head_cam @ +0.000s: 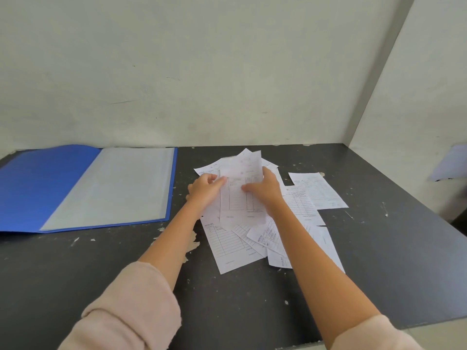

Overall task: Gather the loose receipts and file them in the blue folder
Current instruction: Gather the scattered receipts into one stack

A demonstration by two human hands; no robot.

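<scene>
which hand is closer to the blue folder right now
Left. The left hand grips the left edge of the receipts, on the side facing the blue folder; the right hand holds their right edge, farther from it.

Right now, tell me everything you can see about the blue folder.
The blue folder lies open on the dark table, its far edge by the wall. The left cover is plain blue and bows up slightly; the right side shows clear plastic sleeves with a blue border. Nothing shows filed inside. The left hand and right hand, holding receipts, are clear of it.
</scene>
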